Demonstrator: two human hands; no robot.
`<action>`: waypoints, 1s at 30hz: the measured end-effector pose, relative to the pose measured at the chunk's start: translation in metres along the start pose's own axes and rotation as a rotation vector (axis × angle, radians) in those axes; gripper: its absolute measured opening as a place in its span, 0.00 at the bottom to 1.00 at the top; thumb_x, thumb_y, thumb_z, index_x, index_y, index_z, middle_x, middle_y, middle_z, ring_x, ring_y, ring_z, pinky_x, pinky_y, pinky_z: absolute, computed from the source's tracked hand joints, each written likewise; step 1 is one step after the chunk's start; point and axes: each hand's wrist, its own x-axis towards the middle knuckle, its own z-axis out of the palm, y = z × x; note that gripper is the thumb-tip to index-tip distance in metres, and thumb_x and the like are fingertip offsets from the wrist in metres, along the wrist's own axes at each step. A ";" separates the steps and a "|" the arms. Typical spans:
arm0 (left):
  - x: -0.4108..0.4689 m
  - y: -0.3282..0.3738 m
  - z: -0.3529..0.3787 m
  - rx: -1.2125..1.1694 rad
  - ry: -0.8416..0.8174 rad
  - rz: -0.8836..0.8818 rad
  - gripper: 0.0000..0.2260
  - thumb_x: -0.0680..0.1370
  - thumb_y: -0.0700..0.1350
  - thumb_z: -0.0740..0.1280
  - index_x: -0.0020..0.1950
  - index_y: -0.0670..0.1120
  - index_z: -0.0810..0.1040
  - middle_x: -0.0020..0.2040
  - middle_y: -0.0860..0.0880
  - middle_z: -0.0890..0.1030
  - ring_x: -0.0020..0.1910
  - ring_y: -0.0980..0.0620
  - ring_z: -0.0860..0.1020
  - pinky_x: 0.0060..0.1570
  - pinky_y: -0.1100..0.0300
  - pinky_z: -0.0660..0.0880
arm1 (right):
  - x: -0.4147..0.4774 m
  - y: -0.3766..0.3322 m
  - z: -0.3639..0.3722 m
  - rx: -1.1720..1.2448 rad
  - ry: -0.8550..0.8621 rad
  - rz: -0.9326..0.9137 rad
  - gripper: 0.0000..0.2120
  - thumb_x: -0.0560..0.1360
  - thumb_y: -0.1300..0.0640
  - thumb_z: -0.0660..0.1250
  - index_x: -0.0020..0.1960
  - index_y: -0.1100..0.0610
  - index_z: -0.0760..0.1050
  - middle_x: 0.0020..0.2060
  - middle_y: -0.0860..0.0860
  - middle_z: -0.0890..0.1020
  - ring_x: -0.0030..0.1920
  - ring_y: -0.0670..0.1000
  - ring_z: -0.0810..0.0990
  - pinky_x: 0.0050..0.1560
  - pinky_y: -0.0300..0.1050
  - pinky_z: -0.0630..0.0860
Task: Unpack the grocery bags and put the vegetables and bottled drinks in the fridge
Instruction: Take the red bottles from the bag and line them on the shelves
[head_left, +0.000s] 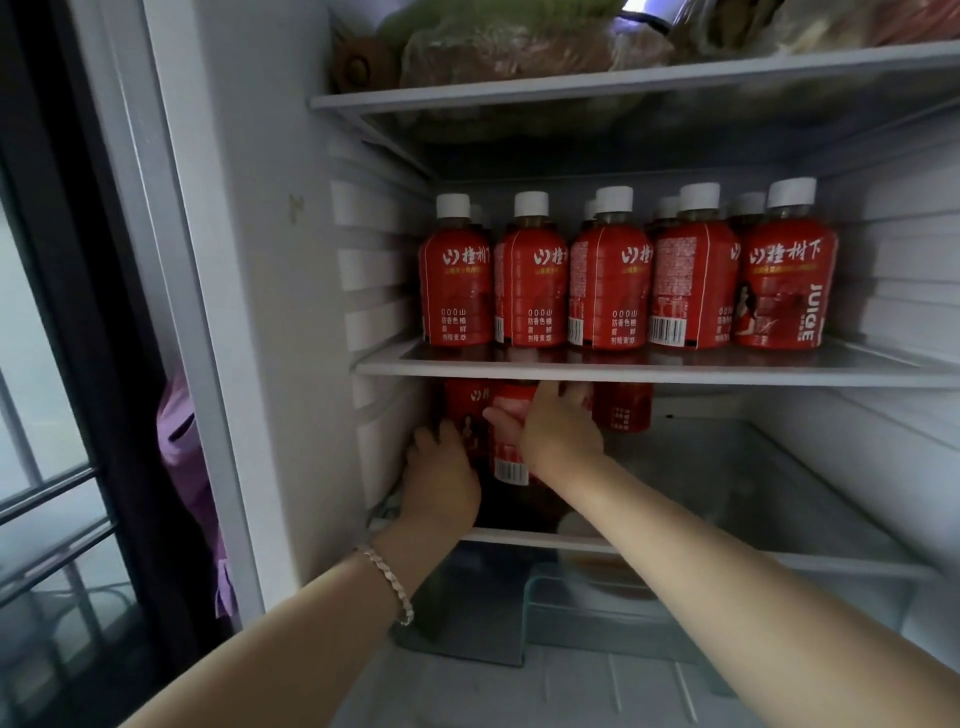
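I look into an open fridge. Several red juice bottles (613, 280) with white caps stand in rows on the middle shelf (623, 370). On the shelf below, at the left, my left hand (441, 483) grips one red bottle (465, 410) from the left side. My right hand (558, 431) grips a second red bottle (511, 457) right beside it, its barcode facing me. A third red bottle (623, 410) stands further back on that lower shelf. Bagged vegetables (509, 47) lie on the top shelf (623, 83).
The lower glass shelf (779, 499) stretches to the right of my hands. Under it sits a clear drawer (597, 613) with something pale and orange inside. The fridge's left wall (291, 312) is close to my left hand. A purple cloth (187, 467) hangs at the left.
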 end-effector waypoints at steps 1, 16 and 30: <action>0.000 -0.001 0.000 -0.021 -0.003 0.029 0.19 0.78 0.38 0.58 0.69 0.41 0.63 0.65 0.39 0.65 0.62 0.41 0.69 0.63 0.53 0.67 | 0.005 -0.002 0.005 0.011 -0.004 -0.001 0.41 0.74 0.37 0.61 0.75 0.57 0.47 0.71 0.62 0.55 0.66 0.61 0.69 0.59 0.52 0.73; 0.001 -0.008 0.000 -0.217 0.079 0.010 0.10 0.77 0.33 0.57 0.54 0.36 0.76 0.55 0.41 0.76 0.51 0.45 0.75 0.48 0.64 0.66 | 0.013 0.001 0.040 -0.058 0.078 -0.368 0.25 0.78 0.60 0.61 0.72 0.59 0.58 0.68 0.60 0.62 0.63 0.59 0.70 0.61 0.52 0.73; -0.008 -0.004 -0.007 -0.210 0.174 -0.083 0.09 0.75 0.34 0.59 0.48 0.37 0.78 0.48 0.41 0.81 0.46 0.45 0.78 0.47 0.56 0.74 | -0.007 0.013 0.016 0.088 -0.314 -0.275 0.16 0.79 0.65 0.56 0.63 0.58 0.75 0.64 0.54 0.74 0.62 0.52 0.74 0.61 0.38 0.69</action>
